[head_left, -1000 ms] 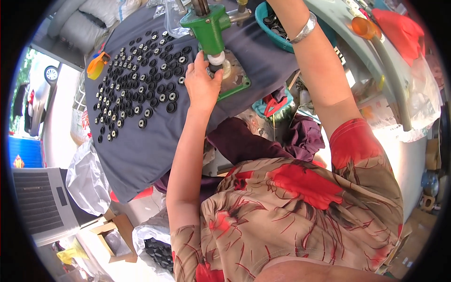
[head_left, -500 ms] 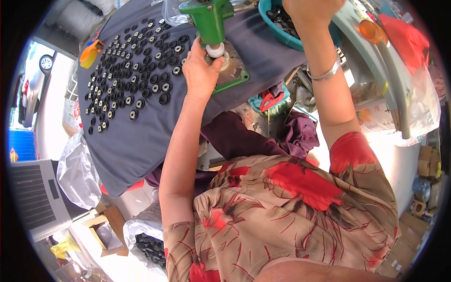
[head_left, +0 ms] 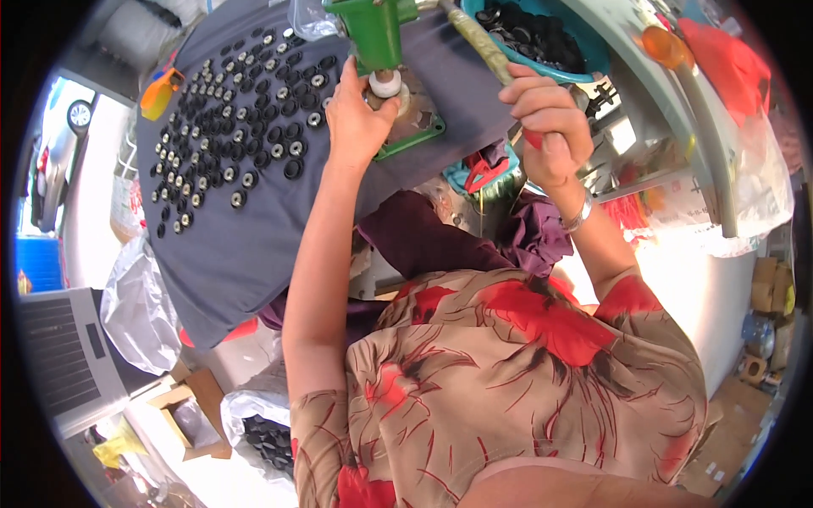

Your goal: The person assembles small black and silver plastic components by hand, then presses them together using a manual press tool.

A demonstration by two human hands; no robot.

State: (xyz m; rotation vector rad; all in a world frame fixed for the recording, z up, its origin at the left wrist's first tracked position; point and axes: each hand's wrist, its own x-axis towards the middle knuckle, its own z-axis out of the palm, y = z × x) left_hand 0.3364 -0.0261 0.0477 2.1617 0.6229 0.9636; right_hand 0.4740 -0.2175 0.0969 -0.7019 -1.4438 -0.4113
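Note:
A green hand press (head_left: 373, 38) stands on the dark cloth, with a white round tip (head_left: 385, 83) at the bottom of its ram. My left hand (head_left: 357, 123) is beside that tip; thumb and forefinger are spread apart around it, the thumb close to a pale ring beneath. Other fingers of this hand are partly hidden. The press's long lever (head_left: 481, 41), wrapped in something yellowish, slants down to my right hand (head_left: 549, 118). That hand is closed round its end, where a bit of red shows. A silver bangle is on my right wrist.
Many small black rings (head_left: 246, 127), some with metal centres, lie across the cloth to the left. A teal basin (head_left: 597, 63) of black parts sits at the far right. An orange-yellow clip (head_left: 157, 95) is at the table's left edge. Below stands a white sack (head_left: 241, 406) of black pieces.
My right hand has come down and nearer from beside the basin, pulling the lever into view. My left hand stays at the press. The view has shifted slightly.

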